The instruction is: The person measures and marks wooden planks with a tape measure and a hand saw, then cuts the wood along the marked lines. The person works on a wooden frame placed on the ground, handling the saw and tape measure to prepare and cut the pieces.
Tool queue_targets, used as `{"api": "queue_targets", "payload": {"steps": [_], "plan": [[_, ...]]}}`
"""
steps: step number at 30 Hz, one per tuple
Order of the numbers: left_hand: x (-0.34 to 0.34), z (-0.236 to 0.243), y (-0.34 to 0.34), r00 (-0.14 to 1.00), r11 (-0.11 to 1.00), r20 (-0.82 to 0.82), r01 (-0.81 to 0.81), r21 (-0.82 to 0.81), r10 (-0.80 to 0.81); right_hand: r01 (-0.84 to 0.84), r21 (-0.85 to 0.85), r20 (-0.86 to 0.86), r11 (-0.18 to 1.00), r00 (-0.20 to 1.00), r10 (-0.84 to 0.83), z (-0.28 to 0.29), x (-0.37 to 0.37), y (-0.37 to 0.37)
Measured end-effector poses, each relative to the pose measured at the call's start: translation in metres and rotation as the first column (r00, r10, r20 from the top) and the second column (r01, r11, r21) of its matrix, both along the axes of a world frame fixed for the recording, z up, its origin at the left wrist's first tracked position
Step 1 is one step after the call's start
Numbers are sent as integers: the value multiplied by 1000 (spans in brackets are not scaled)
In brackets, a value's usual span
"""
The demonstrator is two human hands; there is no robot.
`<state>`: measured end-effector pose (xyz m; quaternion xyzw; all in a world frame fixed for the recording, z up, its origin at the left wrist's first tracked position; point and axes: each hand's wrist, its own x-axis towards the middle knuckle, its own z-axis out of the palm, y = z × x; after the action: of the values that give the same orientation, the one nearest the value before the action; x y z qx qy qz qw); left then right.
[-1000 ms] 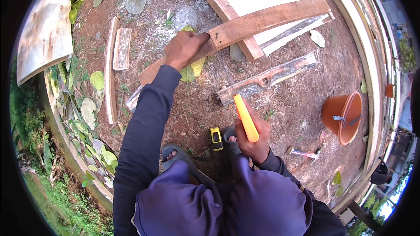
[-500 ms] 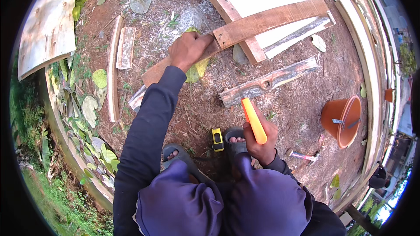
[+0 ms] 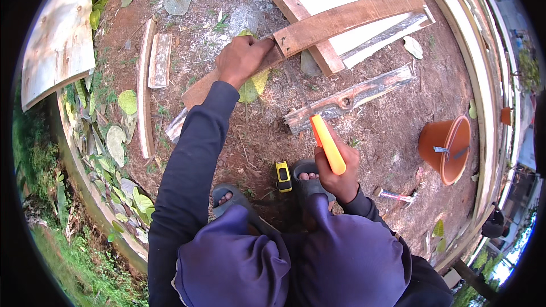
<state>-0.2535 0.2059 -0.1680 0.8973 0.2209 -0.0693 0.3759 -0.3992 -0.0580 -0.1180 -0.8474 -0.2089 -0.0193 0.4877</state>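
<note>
The left hand has its fingers closed on the brown board; the right hand's fingers wrap an orange-handled saw. The board slants from lower left to upper right, ahead of the saw handle, which points toward it; of the 2 hands, the left is nearer, touching it. The saw's far end is hard to make out. Farther out, the board crosses a wooden frame, with a weathered wood piece nearby.
</note>
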Motion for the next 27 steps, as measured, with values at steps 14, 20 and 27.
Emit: {"api": "queue_targets", "payload": {"steps": [14,20,27], "plan": [[-2,3,2,999,996,-9,32,-86,-32,66,7,-154,998,986,-64,5,13,20],[-1,5,-4,1000,1000,8,11,7,-11,68,80,0,994,998,-68,0,17,20],[-2,2,-3,999,1000,47,-3,28,1,63,54,-15,997,998,-62,1,11,20]]}}
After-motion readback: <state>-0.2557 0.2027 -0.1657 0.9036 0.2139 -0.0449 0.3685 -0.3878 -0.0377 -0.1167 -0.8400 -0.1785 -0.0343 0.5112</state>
